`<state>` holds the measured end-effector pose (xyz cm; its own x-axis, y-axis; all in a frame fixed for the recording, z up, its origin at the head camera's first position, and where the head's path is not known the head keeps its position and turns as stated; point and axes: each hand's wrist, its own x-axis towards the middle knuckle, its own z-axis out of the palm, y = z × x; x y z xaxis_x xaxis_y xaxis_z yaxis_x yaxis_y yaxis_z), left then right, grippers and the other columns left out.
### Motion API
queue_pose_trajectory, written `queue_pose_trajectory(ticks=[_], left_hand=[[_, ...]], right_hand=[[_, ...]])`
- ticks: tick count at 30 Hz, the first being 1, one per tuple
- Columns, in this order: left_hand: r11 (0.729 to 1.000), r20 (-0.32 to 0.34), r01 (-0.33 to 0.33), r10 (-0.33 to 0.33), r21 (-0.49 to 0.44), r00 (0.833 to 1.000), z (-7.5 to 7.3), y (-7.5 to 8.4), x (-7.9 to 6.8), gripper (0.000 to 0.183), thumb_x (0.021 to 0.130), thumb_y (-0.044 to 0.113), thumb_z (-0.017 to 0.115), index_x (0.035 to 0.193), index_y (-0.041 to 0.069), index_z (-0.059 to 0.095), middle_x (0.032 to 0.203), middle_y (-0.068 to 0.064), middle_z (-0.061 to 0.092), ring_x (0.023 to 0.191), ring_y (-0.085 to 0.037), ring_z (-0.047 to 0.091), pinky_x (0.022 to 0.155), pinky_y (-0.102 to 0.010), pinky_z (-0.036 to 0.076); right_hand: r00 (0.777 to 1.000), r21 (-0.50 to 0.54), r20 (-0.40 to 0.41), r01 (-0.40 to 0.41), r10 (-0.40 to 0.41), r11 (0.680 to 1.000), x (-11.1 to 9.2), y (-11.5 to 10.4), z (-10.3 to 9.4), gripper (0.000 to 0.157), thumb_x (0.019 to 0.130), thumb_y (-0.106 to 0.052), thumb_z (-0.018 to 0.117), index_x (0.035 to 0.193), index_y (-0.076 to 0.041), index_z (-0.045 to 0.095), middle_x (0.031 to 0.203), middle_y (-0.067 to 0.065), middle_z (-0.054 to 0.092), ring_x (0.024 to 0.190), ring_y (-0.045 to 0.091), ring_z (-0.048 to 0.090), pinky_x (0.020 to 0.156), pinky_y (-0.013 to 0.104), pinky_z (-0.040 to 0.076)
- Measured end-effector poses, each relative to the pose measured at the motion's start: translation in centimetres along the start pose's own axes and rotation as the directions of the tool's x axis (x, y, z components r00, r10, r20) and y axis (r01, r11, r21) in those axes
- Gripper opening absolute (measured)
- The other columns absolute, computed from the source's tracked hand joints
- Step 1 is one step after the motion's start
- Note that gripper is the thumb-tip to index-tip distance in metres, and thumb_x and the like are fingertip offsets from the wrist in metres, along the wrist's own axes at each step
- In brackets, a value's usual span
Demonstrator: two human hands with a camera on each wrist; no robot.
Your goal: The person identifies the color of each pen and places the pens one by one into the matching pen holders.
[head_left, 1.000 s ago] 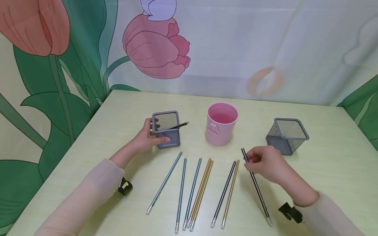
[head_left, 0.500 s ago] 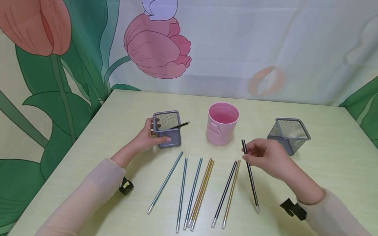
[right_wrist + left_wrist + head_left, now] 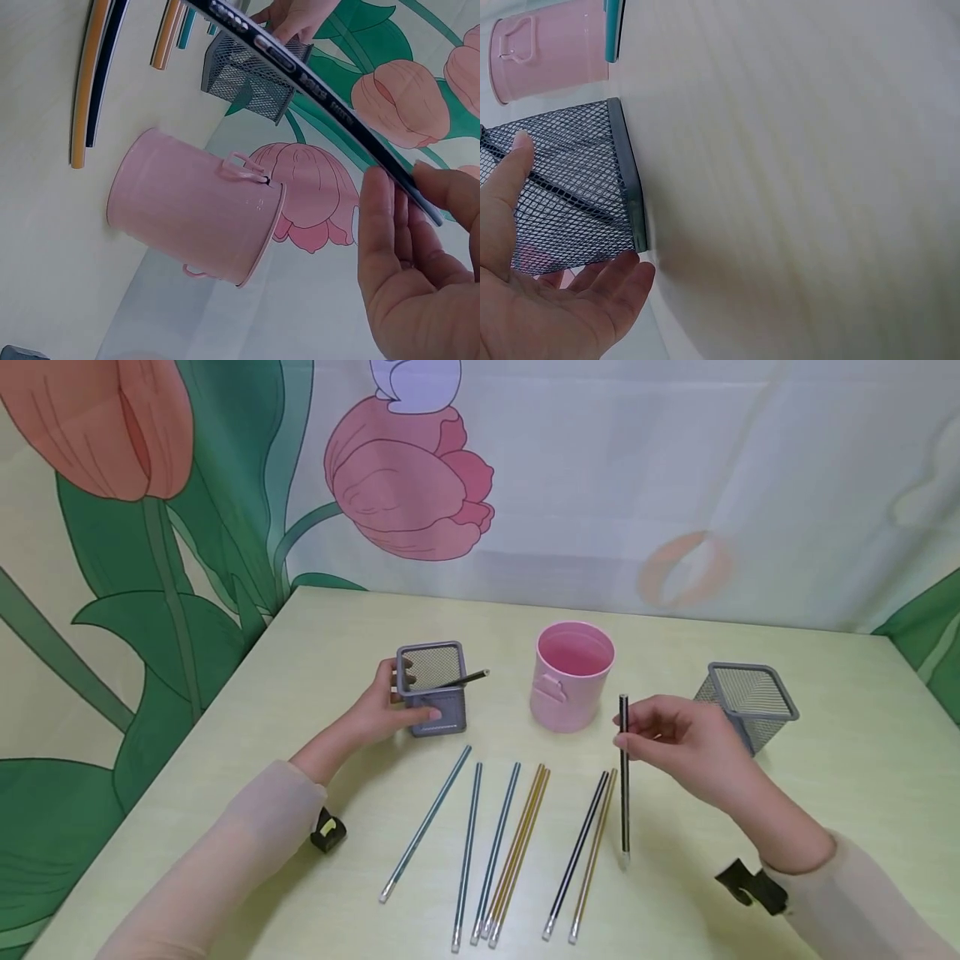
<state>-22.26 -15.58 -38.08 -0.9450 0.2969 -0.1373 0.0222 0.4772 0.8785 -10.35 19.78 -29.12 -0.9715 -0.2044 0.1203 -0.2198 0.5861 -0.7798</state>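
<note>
My left hand (image 3: 378, 708) grips a grey mesh pen holder (image 3: 444, 713) at the left of the table, thumb on its near side and fingers around the far left. One black pencil (image 3: 472, 677) leans inside, its end jutting past the right rim. In the right hand (image 3: 678, 739) a black pencil (image 3: 625, 793) is pinched between thumb and fingers near its upper end, with the white eraser end pointing down. The right wrist view shows this pencil (image 3: 322, 97) slanting across, printed lettering along its side. A pink bucket (image 3: 567, 702) stands just left of the right hand.
Blue pencils (image 3: 425, 824), yellow pencils (image 3: 519, 852) and one black pencil (image 3: 575, 856) lie in a loose row at the front of the table (image 3: 300, 893). Another mesh holder (image 3: 752, 693) stands behind the right hand, partly hidden. A flower-printed cloth (image 3: 570, 485) hangs behind.
The right hand has lifted the black pencil and swung it from slanted to nearly upright, its eraser end moving left and up. The left hand keeps its grip on the mesh holder.
</note>
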Motion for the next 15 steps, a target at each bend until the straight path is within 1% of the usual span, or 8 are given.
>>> queue_pose_trajectory(ticks=[3,5,7,12,15], left_hand=[[1.0,0.003,-0.001,0.001,-0.012,1.0,0.0,0.1,0.1,0.09,0.085,0.023,0.072,0.146,0.008,0.008,0.148,-0.025,0.027,0.131,-0.045,0.035,0.108,-0.056,0.032],[1.0,0.006,-0.002,0.002,-0.021,1.0,0.0,0.1,0.2,0.089,0.085,0.022,0.072,0.146,0.008,0.009,0.148,-0.025,0.026,0.132,-0.045,0.035,0.109,-0.056,0.031],[1.0,0.007,0.001,-0.001,-0.026,1.0,0.0,0.2,0.2,0.089,0.085,0.023,0.072,0.146,0.008,0.009,0.149,-0.026,0.026,0.133,-0.046,0.034,0.109,-0.055,0.031],[0.999,0.001,0.019,-0.019,-0.03,1.0,-0.1,0.0,0.2,0.09,0.084,0.022,0.072,0.146,0.007,0.009,0.148,-0.025,0.027,0.133,-0.046,0.034,0.11,-0.054,0.03],[0.999,-0.001,0.021,-0.021,-0.028,1.0,0.0,0.0,0.1,0.09,0.084,0.022,0.072,0.146,0.007,0.008,0.147,-0.025,0.028,0.132,-0.046,0.035,0.11,-0.054,0.03]], right_hand=[[0.999,0.035,-0.036,-0.004,0.005,0.999,0.2,-0.2,-0.1,0.018,0.082,-0.01,0.073,0.096,0.0,0.068,0.087,0.008,0.069,0.07,0.006,0.062,0.066,0.02,0.054],[0.998,0.063,-0.06,0.005,-0.002,0.998,0.4,-0.3,-0.2,0.018,0.082,-0.01,0.073,0.096,0.0,0.068,0.088,0.005,0.07,0.071,0.007,0.063,0.066,0.019,0.055],[0.997,0.085,-0.079,0.013,-0.007,0.996,0.7,-0.4,-0.2,0.018,0.083,-0.011,0.073,0.096,0.0,0.068,0.088,-0.001,0.07,0.071,0.006,0.064,0.067,0.019,0.054],[0.989,0.148,-0.138,0.063,-0.042,0.987,1.2,-0.5,0.1,0.016,0.083,-0.009,0.073,0.094,0.001,0.067,0.083,-0.013,0.068,0.071,0.005,0.065,0.065,0.018,0.054],[0.982,0.195,-0.179,0.095,-0.06,0.976,1.4,-0.5,0.4,0.011,0.082,-0.006,0.073,0.089,-0.001,0.067,0.083,-0.013,0.068,0.07,0.006,0.065,0.064,0.018,0.053]])
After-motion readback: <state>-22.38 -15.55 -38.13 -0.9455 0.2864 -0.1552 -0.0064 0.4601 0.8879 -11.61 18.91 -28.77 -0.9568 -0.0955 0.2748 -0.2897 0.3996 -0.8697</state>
